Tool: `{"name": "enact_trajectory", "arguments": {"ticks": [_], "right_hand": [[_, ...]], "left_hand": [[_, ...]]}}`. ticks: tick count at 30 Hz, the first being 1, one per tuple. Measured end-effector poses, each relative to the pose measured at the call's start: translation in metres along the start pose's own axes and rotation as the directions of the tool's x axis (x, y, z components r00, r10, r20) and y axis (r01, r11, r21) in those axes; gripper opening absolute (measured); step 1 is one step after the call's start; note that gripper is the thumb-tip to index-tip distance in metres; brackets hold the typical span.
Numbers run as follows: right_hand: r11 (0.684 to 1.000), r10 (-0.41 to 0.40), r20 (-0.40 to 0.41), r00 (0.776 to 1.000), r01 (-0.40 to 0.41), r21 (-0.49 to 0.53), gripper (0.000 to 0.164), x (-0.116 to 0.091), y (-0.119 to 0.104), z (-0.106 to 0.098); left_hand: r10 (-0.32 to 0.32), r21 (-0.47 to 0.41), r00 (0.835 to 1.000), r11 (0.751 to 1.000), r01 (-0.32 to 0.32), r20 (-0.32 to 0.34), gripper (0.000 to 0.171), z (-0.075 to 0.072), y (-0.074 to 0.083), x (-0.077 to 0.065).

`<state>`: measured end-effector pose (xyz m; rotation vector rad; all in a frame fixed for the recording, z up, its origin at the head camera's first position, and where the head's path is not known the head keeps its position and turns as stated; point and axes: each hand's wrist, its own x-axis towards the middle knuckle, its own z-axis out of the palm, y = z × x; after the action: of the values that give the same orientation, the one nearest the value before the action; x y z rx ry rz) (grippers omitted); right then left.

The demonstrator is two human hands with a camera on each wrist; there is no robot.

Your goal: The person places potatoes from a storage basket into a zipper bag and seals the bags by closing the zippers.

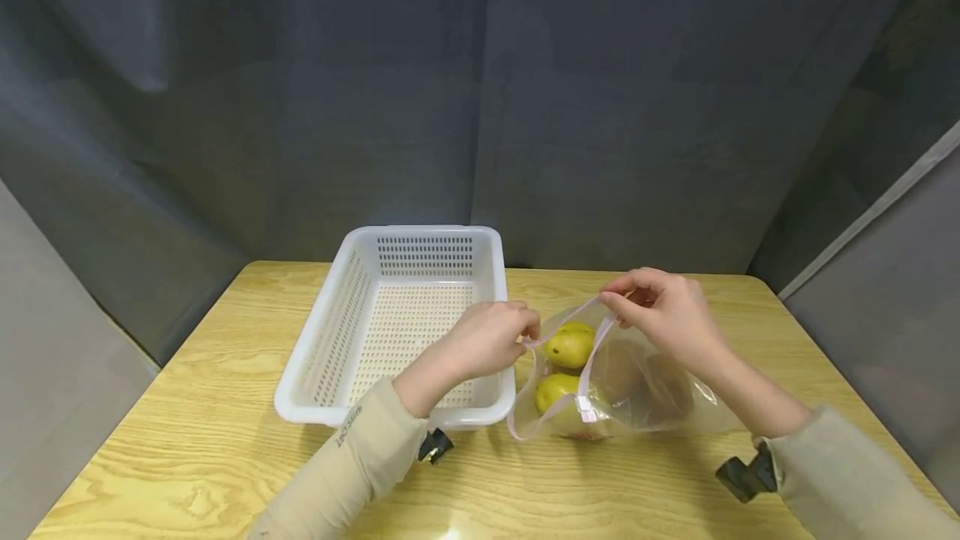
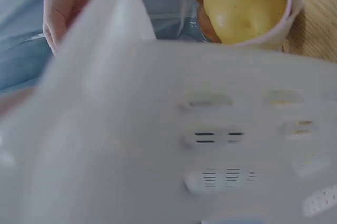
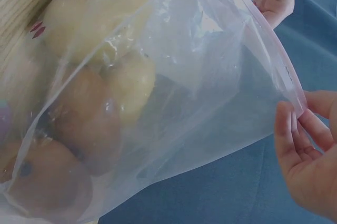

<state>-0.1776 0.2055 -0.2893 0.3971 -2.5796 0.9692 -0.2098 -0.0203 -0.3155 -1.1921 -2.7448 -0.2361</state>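
A clear plastic zip bag [image 1: 622, 432] with a pink edge and a white slider [image 1: 587, 409] lies on its side, mouth towards the basket. Two yellow fruits [image 1: 570, 346] show near its mouth, and round brownish fruits [image 3: 50, 182] sit deeper inside, seen through the film. My left hand [image 1: 483, 340] pinches the bag's pink edge beside the basket's right rim. With thumb and fingers my right hand [image 1: 667, 315] pinches the edge at the raised corner, so the mouth stands apart. In the right wrist view the right hand [image 3: 310, 148] grips that corner.
A white perforated plastic basket [image 1: 315, 340] stands left of the bag, nothing inside it. Its wall [image 2: 131, 92] fills most of the left wrist view. Both rest on a wood-grain table [image 1: 187, 457], with a dark grey curtain [image 1: 375, 107] behind.
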Motion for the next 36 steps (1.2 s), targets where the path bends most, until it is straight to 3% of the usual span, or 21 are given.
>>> {"name": "enact_trajectory", "arguments": {"ticks": [10, 21, 36], "right_hand": [[1.000, 0.028, -0.009, 1.000, -0.028, -0.013, 0.014, -0.001, -0.001, -0.001], [1.000, 0.007, -0.003, 1.000, -0.007, -0.019, 0.017, -0.013, -0.009, -0.001], [0.989, -0.145, -0.179, 0.973, 0.146, -0.003, 0.025, -0.040, -0.017, 0.010]], "left_hand": [[0.014, -0.029, 0.998, 0.999, -0.016, -0.060, 0.004, 0.001, -0.002, 0.002], [0.020, -0.066, 0.998, 0.998, -0.023, -0.055, 0.005, 0.003, -0.001, 0.001], [0.013, -0.070, 0.999, 0.997, -0.016, -0.052, 0.004, 0.004, 0.001, 0.000]]}}
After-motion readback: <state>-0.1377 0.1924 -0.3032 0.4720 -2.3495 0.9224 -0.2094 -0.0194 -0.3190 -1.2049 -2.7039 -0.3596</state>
